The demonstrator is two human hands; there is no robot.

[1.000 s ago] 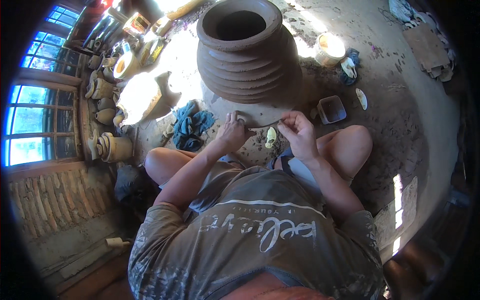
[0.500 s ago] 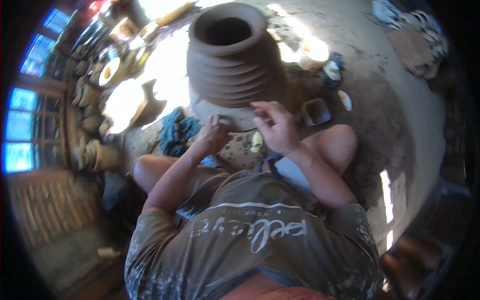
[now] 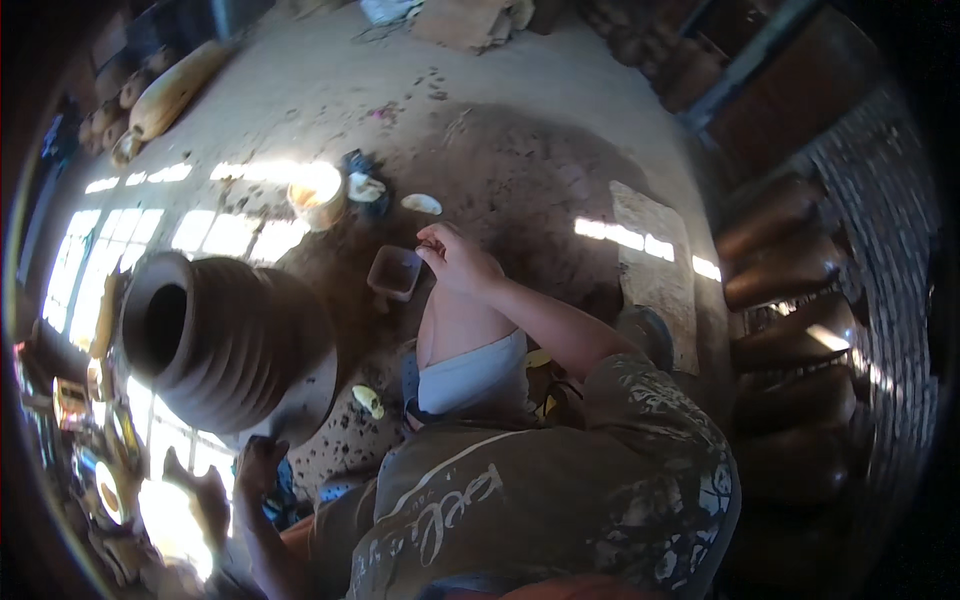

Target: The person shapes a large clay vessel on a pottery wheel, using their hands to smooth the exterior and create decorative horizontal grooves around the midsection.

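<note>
Dusty clay workshop floor [image 3: 520,150] with patches of sun, view strongly tilted. Big ribbed brown clay pot [image 3: 215,340] sits at left on a round base, mouth dark, contents cannot be told. Small square dark tub [image 3: 395,272] on the floor just beside the right hand [image 3: 455,258], inside looks dark and wet, contents unclear. Right hand raised over the bent knee, fingers pinched together on something small, too small to identify. Left hand [image 3: 258,465] low at the pot's base, near the rim of the wheel, fingers curled, in shadow; whether it grips anything cannot be told. Round pale bowl [image 3: 318,205] in a sun patch beyond the tub, glare hides its contents. Small white piece [image 3: 421,204] lies flat to the right of it, a dark cloth with a pale lump [image 3: 364,186] between them. Yellowish tool [image 3: 368,400] on the floor between the pot and the knee. Blue rag [image 3: 283,490] by the left hand. Flat board [image 3: 655,270] on the floor at right. Row of dark rounded pots [image 3: 790,300] against the brick wall [image 3: 880,200] far right. Brownish sack-like pile [image 3: 470,20] at the top edge. Person wears a grey shirt with pale print [image 3: 540,500]
</note>
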